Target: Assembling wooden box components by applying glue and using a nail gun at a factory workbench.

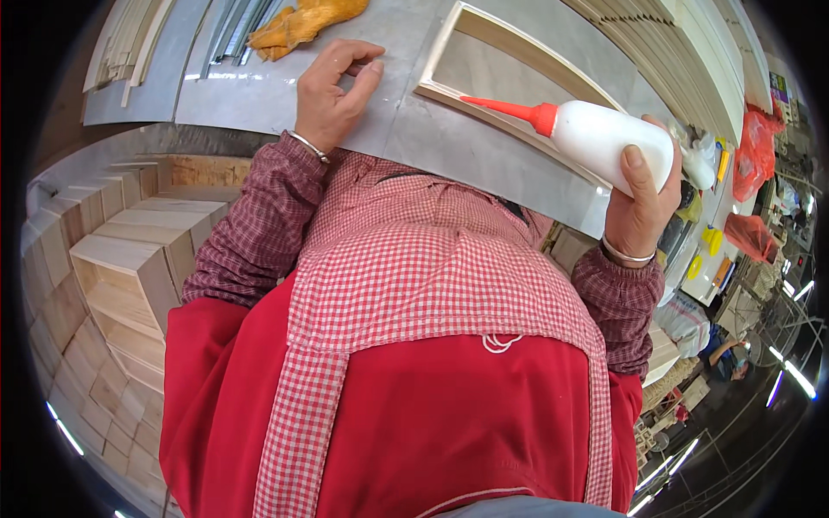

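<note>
My right hand [643, 194] is wrapped round a white squeeze bottle [596, 138] with a long red nozzle [509, 109]. The bottle lies nearly level, its tip pointing left at the near edge of a shallow rectangular wooden frame [527, 47]. Whether the tip touches the wood I cannot tell. That frame rests on a grey, glossy tabletop [380, 116]. To its left, my left hand [337, 91] hovers over the table with loosely bent fingers. A small gap shows between thumb and forefinger, and nothing is seen in the hand.
An orange cloth [302, 26] lies at the far left beside grey metal strips [233, 34]. Wooden strips [129, 43] are stacked left, more boards [682, 60] far right. Wooden boxes [129, 268] pile up below the table at left. Red plastic bags [756, 160] sit at right.
</note>
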{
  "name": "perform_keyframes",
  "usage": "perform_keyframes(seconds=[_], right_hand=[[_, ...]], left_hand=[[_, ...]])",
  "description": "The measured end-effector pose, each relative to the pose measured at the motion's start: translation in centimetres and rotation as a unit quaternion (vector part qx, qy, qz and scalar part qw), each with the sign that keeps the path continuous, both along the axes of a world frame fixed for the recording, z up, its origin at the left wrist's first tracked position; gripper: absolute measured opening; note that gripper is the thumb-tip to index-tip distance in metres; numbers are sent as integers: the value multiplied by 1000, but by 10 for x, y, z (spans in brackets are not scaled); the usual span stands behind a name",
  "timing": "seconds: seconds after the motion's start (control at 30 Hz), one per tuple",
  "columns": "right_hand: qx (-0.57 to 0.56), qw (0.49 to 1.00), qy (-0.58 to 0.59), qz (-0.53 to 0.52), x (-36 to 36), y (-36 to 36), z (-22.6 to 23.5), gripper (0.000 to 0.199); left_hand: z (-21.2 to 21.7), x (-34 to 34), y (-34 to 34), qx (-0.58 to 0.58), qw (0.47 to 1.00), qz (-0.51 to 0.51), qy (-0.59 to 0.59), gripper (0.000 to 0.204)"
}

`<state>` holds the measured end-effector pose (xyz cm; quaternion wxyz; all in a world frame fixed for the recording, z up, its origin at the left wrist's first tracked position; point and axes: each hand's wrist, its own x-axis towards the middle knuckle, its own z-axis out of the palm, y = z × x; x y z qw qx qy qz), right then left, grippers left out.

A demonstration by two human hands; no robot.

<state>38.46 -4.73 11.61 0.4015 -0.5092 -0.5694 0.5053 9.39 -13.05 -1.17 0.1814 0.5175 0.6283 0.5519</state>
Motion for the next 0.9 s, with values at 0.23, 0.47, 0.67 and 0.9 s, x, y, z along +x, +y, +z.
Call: perform_keyframes(seconds=[0.23, 0.47, 0.67, 0.9], right_hand=[[16, 998, -6, -63, 57, -11, 3, 51], [41, 987, -8, -153, 119, -31, 3, 47], [47, 974, -1, -222, 160, -47, 3, 44], [48, 959, 30, -277, 178, -52, 4, 43]], left_hand=[[3, 2, 1, -24, 1000, -14, 6, 13], [4, 0, 0, -64, 997, -20, 41, 15], [3, 1, 0, -79, 995, -26, 51, 16], [5, 2, 4, -93, 993, -36, 61, 17]])
